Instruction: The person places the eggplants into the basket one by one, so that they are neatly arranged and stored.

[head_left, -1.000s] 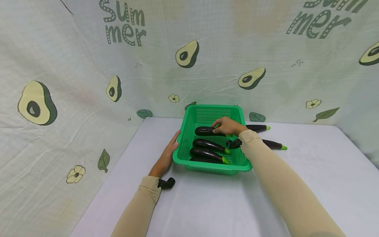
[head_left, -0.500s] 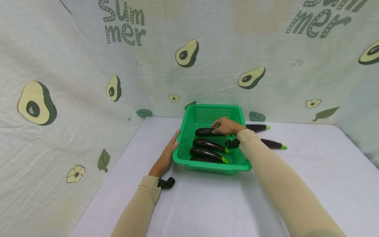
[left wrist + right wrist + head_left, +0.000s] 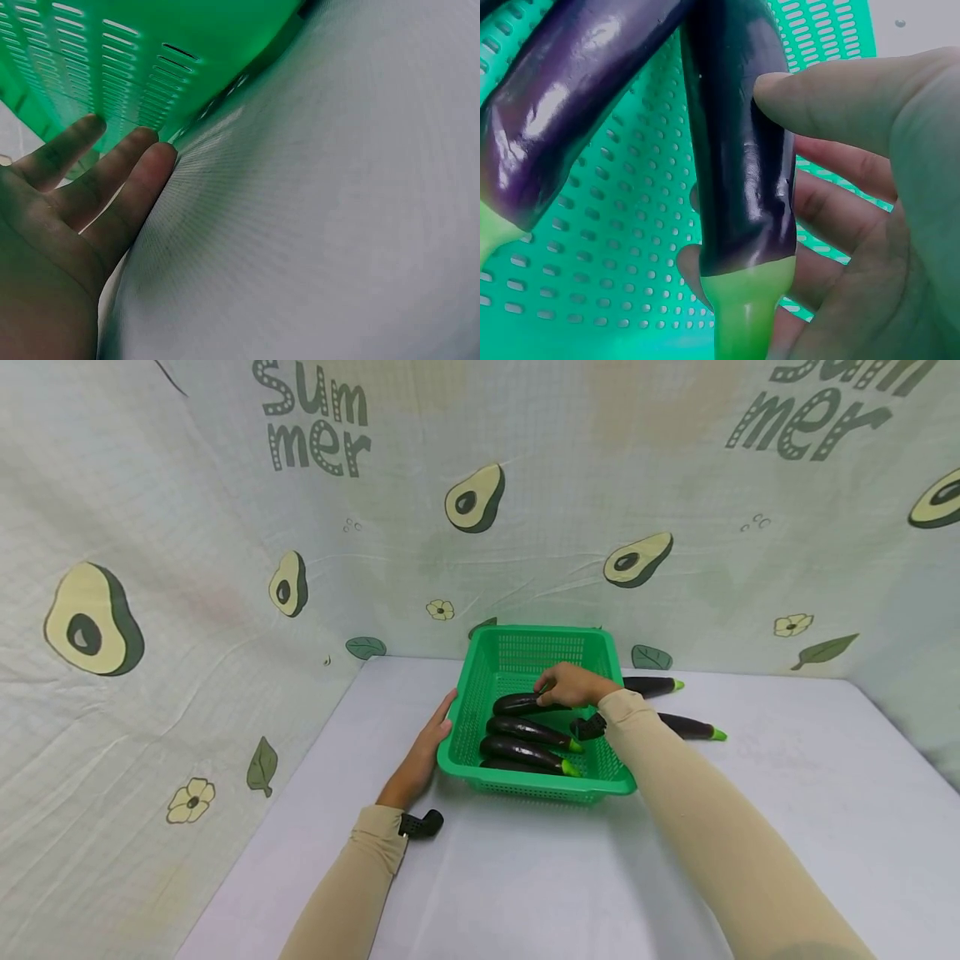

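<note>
Inside the green basket (image 3: 540,782), toward its far part, a glossy dark purple eggplant (image 3: 516,704) lies crosswise, its rounded end pointing left and its pale green stem end pointing right. The right hand (image 3: 573,685) grasps it near the stem end: the right wrist view shows the thumb pressed along one side and the fingers curled underneath and around the other. Whether the eggplant touches the basket floor cannot be told.

Just beside it, on the near side, a second eggplant (image 3: 528,732) lies at a slight slant, its green end to the right. Nearer the person come a third eggplant (image 3: 523,751) and a fourth eggplant (image 3: 519,766), the last partly hidden by the near rim.

At the basket's left side, the left hand (image 3: 417,758) is released, its fingers extended against the outside of the slotted wall.

To the right of the basket, on the white counter (image 3: 525,877), two more eggplants (image 3: 692,727) lie apart from each other, both partly hidden, their green tips pointing right.

Both forearms wear beige sleeves (image 3: 360,877), with a small black device (image 3: 423,824) at each wrist. Behind the counter hangs a pale cloth (image 3: 540,435) printed with avocados, leaves, flowers and the word "summer".
</note>
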`<state>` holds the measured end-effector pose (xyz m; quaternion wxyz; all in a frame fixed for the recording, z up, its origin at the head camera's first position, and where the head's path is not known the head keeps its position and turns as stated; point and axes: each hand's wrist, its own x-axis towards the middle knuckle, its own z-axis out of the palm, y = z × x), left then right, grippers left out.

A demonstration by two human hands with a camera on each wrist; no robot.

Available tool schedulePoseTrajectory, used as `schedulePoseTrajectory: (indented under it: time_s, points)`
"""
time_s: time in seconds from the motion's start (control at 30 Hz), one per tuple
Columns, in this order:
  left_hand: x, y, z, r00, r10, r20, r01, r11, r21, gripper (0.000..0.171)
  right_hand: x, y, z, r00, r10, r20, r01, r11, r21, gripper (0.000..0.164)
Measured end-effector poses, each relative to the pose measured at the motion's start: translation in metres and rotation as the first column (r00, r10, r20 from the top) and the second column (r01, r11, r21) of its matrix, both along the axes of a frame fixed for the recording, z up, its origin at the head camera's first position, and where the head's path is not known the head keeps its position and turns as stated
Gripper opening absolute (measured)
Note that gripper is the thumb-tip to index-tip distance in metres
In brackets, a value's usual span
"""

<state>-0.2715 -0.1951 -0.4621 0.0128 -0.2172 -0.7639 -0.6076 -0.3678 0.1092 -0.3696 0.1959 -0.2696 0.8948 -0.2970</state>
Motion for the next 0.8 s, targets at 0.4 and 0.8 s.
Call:
schedulePoseTrajectory:
  time_s: [0.4,0.8]
  points:
    - [0.0,-0.001,0.0,1.0,-0.007,0.012,0.007,1.0,0.011,0.054,0.003,-0.003,-0.001,0.999,0.04,-0.016,-0.039,0.998,0.048,0.036]
    - [0.02,0.003,0.031,0.998,-0.041,0.051,0.04,0.999,0.015,0.056,0.005,-0.002,0.0,0.997,0.036,0.063,-0.039,0.999,0.038,0.038]
